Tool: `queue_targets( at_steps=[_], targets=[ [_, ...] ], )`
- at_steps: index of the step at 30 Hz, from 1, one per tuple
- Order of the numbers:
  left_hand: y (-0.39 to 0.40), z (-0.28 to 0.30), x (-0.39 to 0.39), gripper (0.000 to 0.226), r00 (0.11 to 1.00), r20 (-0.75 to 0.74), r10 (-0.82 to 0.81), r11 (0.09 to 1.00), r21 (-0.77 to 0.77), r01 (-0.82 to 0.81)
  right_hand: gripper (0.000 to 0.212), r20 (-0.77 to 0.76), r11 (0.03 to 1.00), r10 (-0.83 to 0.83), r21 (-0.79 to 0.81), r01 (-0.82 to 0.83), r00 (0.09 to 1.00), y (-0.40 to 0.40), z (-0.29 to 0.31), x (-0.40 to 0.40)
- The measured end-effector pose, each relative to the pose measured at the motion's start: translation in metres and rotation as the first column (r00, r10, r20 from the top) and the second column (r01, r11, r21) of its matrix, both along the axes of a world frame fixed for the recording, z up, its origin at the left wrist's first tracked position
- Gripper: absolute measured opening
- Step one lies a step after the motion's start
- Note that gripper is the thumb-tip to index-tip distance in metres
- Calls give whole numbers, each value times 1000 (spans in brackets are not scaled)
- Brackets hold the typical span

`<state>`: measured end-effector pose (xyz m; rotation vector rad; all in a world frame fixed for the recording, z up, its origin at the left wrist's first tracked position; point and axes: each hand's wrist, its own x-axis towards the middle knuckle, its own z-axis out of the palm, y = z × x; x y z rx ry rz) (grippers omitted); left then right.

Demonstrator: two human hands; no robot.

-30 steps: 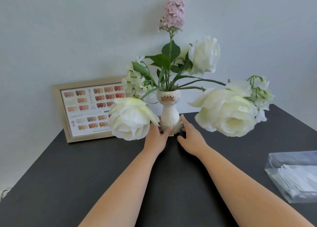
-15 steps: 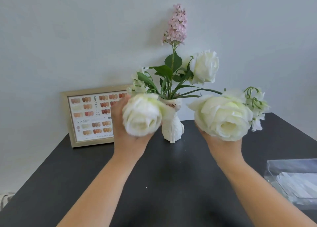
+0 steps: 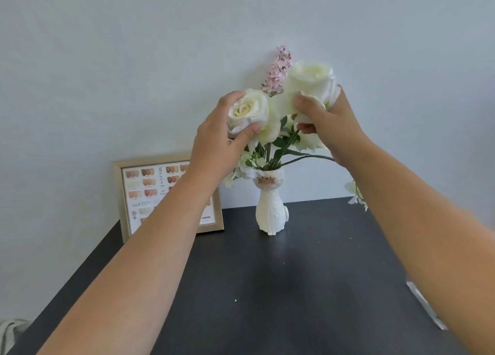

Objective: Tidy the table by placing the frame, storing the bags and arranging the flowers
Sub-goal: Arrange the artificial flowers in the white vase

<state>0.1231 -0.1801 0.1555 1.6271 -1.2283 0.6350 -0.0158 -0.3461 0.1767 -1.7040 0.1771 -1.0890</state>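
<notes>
A white cat-shaped vase (image 3: pixel 270 212) stands on the dark table (image 3: pixel 267 287) near the wall, with green stems and a pink flower spike (image 3: pixel 278 70) rising from it. My left hand (image 3: pixel 219 137) is closed around a white rose (image 3: pixel 247 110) above and left of the vase. My right hand (image 3: pixel 326 121) grips another white rose (image 3: pixel 310 81) up beside the pink spike. A gold frame (image 3: pixel 126 193) with a nail-colour chart leans on the wall left of the vase, partly behind my left forearm.
A clear plastic box (image 3: pixel 426 306) shows only as an edge at the right, behind my right forearm. Small white blossoms (image 3: pixel 357 193) droop on a stem to the right of the vase. Grey fabric (image 3: pixel 10 330) lies off the table's left corner.
Both hands left the vase base, took hold of the two drooping roses and raised them up and inward above the vase. The camera tilted up.
</notes>
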Motion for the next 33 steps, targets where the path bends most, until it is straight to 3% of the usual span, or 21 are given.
queue_targets(
  at_steps=[3,5,7,10,16,18,21,24,25,27,30,32,33],
  targets=[
    [-6,-5,7,46,998,-43,38,999,26,-37,16,-12,998,44,-52,-45,999,-6,20,7],
    [-7,-11,10,43,995,-79,65,997,44,-62,26,-70,995,57,-80,-63,996,-10,26,15],
    [-10,-17,11,44,993,-74,96,989,121,-87,54,-191,995,39,-85,-57,981,-11,23,25],
    [-14,-26,10,50,986,-33,163,958,246,-150,69,-330,992,-16,-126,-27,944,-8,5,33],
    [-19,-43,10,46,949,127,290,867,385,-317,45,-418,996,51,-47,-78,907,-13,-39,38],
    [-18,-47,11,47,937,164,308,836,424,-349,28,-419,988,28,-125,-88,908,-10,-50,32],
    [-13,-49,9,55,931,163,327,824,433,-365,22,-427,940,-79,-334,-75,901,-9,-57,23],
    [-9,-42,1,64,933,168,318,872,334,-357,65,-450,893,-245,-450,19,859,-7,-71,15],
    [-11,-38,-4,67,929,205,308,882,306,-360,72,-395,883,-278,-464,71,876,-1,-80,9],
    [-19,-30,-12,68,915,304,265,878,316,-359,65,-221,857,-304,-489,165,927,18,-106,-8],
    [-35,-23,-21,67,912,372,172,827,449,-339,36,-59,875,-301,-415,250,952,41,-162,-33],
    [-43,-22,-20,68,919,367,142,782,528,-332,33,-174,933,-304,-254,256,937,45,-196,-48],
    [-45,-21,-19,67,924,360,133,771,548,-324,34,-268,964,-264,-93,248,927,43,-210,-53]
  ],
)
